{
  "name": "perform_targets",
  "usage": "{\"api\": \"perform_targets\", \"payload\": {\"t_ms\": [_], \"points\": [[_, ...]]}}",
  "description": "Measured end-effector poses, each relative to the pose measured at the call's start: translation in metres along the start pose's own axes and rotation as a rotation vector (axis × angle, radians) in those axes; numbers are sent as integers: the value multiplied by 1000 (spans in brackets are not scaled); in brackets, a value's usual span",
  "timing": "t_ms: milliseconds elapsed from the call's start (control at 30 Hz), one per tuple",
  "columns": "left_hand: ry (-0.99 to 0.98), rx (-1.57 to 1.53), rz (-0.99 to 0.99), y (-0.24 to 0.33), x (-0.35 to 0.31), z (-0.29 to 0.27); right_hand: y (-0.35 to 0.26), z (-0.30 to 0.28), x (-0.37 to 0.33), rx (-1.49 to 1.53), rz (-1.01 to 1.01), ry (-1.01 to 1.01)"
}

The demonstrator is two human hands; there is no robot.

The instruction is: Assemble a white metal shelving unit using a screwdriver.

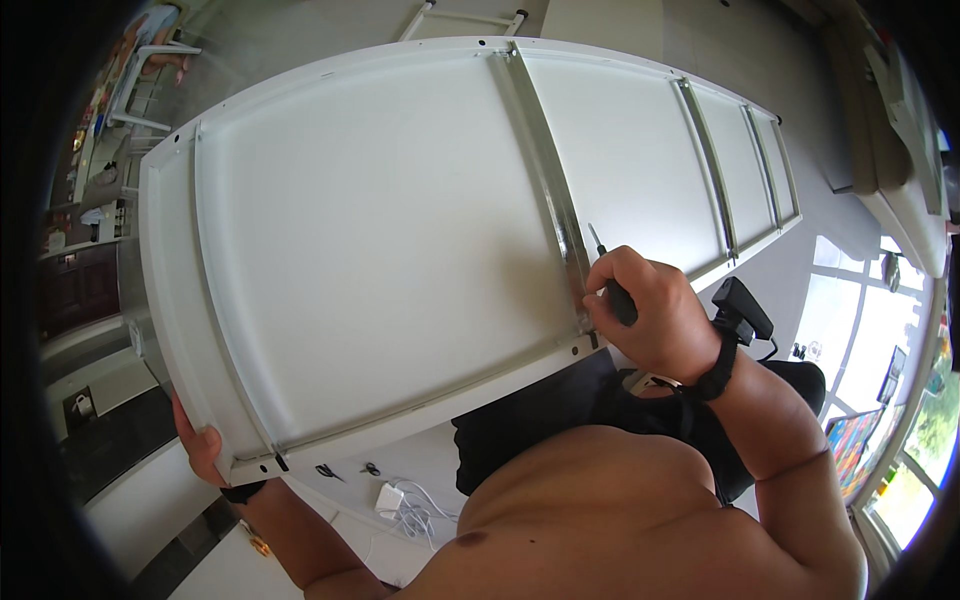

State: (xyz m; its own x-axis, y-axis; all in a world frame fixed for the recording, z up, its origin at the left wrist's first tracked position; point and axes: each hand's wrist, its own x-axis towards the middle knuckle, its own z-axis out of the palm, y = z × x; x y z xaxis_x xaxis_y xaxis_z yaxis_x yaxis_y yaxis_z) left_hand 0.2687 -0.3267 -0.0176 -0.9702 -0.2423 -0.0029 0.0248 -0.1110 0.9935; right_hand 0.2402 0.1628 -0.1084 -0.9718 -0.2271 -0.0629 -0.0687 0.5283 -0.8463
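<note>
A long white framed panel (370, 230) with raised edges stretches across the view in front of me, its open side facing me. Metal crossbars (550, 180) span it from edge to edge. My left hand (205, 450) grips the panel's near left corner, thumb on the inner face and the other fingers mostly hidden behind the edge. In my right hand (655, 310) is a screwdriver (620, 300) with a dark handle. Its thin tip points up and away, beside one crossbar and apart from any screw that I can see. The right fist sits over the panel's near edge.
On the floor below the panel lie a white power adapter with a coiled cable (405, 505) and scissors (328, 472). White metal legs (465, 18) rest beyond the far edge. A beige sofa (880, 150) stands at right. Another person (150, 40) is at far left.
</note>
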Motion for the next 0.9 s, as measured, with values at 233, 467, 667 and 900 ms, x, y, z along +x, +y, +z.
{"api": "perform_targets", "payload": {"t_ms": [233,467,667,900], "points": [[-3,69,-14,-1,-1,-14,7,-1,1,100,26,5],[-55,36,-39,4,-3,-11,7,0,-3,95,56,36],[-101,20,-52,3,-3,-10,2,2,-3,41,55,28],[75,80,1,-1,-9,-17,-3,4,-3,-14,92,2]]}}
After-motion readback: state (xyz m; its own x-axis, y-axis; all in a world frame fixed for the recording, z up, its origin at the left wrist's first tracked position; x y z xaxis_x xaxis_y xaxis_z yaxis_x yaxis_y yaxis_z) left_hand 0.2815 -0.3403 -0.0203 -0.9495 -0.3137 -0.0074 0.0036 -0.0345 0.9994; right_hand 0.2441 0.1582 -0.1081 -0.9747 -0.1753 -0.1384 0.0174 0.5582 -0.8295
